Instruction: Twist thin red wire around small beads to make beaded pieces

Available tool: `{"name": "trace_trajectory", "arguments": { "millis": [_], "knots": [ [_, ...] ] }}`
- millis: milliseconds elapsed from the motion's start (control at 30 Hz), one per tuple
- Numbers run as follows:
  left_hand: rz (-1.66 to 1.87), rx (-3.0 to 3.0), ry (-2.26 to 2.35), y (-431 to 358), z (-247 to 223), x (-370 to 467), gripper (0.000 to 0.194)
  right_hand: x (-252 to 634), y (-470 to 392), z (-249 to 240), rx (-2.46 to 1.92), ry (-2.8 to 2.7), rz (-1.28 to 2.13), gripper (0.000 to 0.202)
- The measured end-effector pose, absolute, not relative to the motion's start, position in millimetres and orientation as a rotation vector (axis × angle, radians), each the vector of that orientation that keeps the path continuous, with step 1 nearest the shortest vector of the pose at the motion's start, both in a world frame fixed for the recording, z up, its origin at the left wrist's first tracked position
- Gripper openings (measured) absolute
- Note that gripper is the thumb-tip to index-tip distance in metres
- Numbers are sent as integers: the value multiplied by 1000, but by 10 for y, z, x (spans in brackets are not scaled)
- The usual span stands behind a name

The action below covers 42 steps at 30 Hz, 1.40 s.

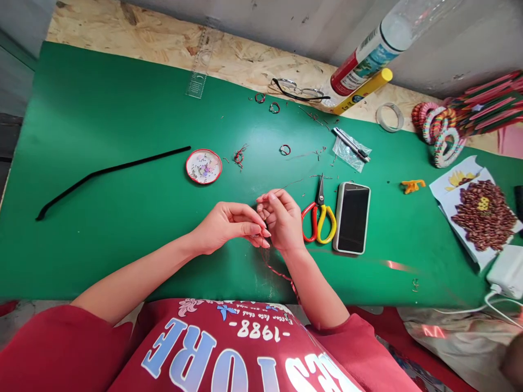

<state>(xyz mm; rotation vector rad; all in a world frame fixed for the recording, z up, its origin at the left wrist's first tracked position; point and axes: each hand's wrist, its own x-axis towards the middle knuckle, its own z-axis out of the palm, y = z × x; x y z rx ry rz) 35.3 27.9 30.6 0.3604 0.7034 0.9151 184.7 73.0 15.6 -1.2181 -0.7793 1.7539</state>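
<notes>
Currently, in the head view, the left hand is clamping a thin red cord between thumb and fingertips above the green tabletop, its tail hanging toward the maroon printed shirt, while the right hand, just beside, is pinching a fine dark strand extending toward red-and-yellow-handled metal scissors.

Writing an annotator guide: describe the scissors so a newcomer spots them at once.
On the green tabletop, find the right hand. Between it and the phone lie the scissors, blades pointing away from the person; one red handle and one yellow handle set them apart.
</notes>
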Motion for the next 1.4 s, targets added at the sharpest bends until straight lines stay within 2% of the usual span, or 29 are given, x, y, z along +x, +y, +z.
{"name": "trace_trajectory", "arguments": {
  "millis": [400,700,800,867,967,1067,1167,1267,1400],
  "knots": [
    [757,417,505,249,359,316,7,2091,1003,120,-1345,-699,1366,44],
    [652,480,340,249,374,256,3,2289,1224,98,-1415,-457,1134,19],
    [603,468,304,256,380,250,5,2273,1244,150,-1425,-385,1091,19],
    [612,460,315,265,379,245,8,2268,1244,180,-1391,-359,1123,17],
    [708,449,386,290,351,238,13,2252,1203,199,-1270,-435,1343,16],
    [806,462,478,324,296,222,19,2191,1088,177,-1137,-724,1574,36],
    [886,485,545,355,259,199,22,2112,939,137,-1071,-1138,1572,33],
    [945,493,583,380,258,179,22,2085,838,124,-1089,-1668,1191,24],
    [1002,493,642,404,260,166,21,2136,817,138,-1045,-2004,543,32]
  ]
}}
